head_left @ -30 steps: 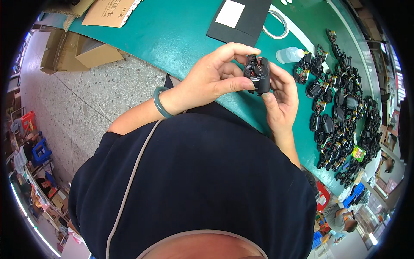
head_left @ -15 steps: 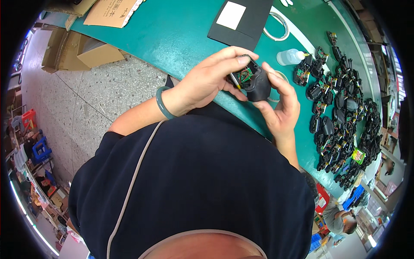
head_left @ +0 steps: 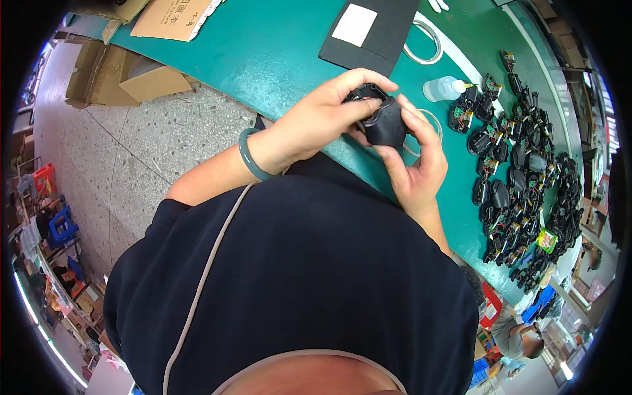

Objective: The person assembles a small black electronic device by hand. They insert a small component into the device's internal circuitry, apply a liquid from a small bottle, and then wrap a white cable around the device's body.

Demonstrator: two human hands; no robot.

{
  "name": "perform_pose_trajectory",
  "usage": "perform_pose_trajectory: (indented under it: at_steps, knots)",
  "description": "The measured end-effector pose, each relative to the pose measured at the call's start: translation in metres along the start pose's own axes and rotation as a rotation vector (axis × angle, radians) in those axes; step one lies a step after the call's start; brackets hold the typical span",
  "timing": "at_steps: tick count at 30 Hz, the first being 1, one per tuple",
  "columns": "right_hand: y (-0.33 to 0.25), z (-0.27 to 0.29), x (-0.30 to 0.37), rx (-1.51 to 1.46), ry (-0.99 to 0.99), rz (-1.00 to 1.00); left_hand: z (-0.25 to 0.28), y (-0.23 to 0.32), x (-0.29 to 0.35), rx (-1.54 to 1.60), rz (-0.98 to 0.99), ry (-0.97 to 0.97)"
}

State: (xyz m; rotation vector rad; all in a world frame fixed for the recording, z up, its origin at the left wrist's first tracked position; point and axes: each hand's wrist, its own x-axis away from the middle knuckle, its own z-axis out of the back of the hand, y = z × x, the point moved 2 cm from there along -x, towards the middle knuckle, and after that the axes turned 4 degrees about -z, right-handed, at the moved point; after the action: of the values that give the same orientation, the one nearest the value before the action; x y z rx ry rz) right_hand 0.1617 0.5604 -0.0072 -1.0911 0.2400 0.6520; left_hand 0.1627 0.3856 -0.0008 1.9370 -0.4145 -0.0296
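Both hands hold a black plastic device housing (head_left: 387, 126) above the near edge of the green table (head_left: 257, 59). It has a smooth rounded shell on its right side and an opened, hollow part on its left. My left hand (head_left: 315, 120) grips the opened part, its thumb laid across the inside and its fingers curled around the far side. Against the rounded shell press the fingertips and thumb of my right hand (head_left: 421, 168). My left thumb hides much of the inside, and what kind of device this is I cannot tell.
Many similar black housings with green circuit boards (head_left: 520, 164) are heaped along the right. Nearby are a clear bottle (head_left: 444, 88), a tape roll (head_left: 424, 41) and a black sheet (head_left: 368, 39) bearing white paper. A brown envelope (head_left: 172, 18) lies far left; cardboard boxes (head_left: 148, 82) stand beyond the edge.
The housing has turned in my hands and shifted slightly left. My left thumb has moved down across its opening, covering the green board that showed before. My right hand has moved slightly left.
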Motion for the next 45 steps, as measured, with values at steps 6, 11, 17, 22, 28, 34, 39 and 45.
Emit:
perform_pose_trajectory:
  at_steps: [6,11,17,22,28,34,39,45]
  knots:
    - [0.006,0.003,0.003,-0.194,-0.01,-0.231,0.013,-0.005,0.002,0.236,-0.025,-0.306]
    - [0.01,0.003,0.005,-0.286,-0.025,-0.257,0.018,-0.009,0.003,0.07,-0.155,-0.371]
    - [0.011,0.005,0.006,-0.532,-0.025,-0.354,0.016,-0.011,0.003,-0.081,-0.221,-0.293]
    - [0.011,0.006,0.005,-0.482,-0.047,-0.325,0.015,-0.009,0.002,-0.076,-0.202,-0.214]
    - [0.01,0.005,0.005,-0.487,-0.05,-0.324,0.014,-0.008,0.004,-0.073,-0.194,-0.196]
    - [0.009,0.007,0.003,-0.477,-0.072,-0.239,0.009,-0.011,0.004,-0.079,-0.276,-0.137]
    - [0.008,0.01,0.003,-0.485,-0.106,-0.264,0.008,-0.007,0.005,-0.128,-0.277,-0.144]
    - [0.006,0.01,0.004,-0.496,-0.109,-0.337,0.006,-0.008,0.005,-0.082,-0.284,-0.127]
